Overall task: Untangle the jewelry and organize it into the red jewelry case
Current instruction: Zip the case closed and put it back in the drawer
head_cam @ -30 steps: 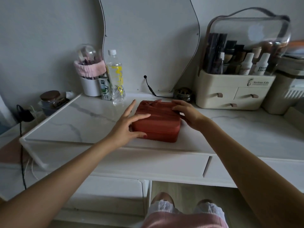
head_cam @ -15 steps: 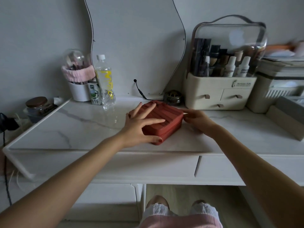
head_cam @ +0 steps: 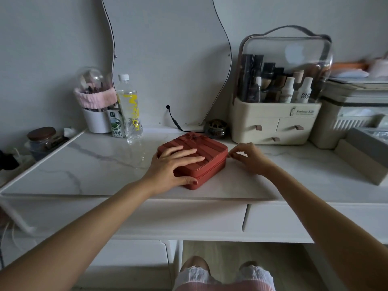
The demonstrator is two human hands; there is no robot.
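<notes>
Bare marble table [head_cam: 88, 164] spreads left of the closed red case [head_cam: 201, 158], near the front edge. The left hand [head_cam: 174, 166] lies flat on its lid, thumb against the front side. The right hand [head_cam: 249, 157] pinches at the case's right corner; what it pinches is too small to tell.

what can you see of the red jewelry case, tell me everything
The red jewelry case is a flat, squarish box with rounded corners, a ribbed lid with a small bow at its far edge, and a seam running around its side. It looks like faux leather. It is closed and lies flat, turned at an angle, on the white marble-look tabletop. The left hand rests flat on the lid with its thumb against the near side; the right hand pinches at its right corner, apparently at the zipper.
</notes>
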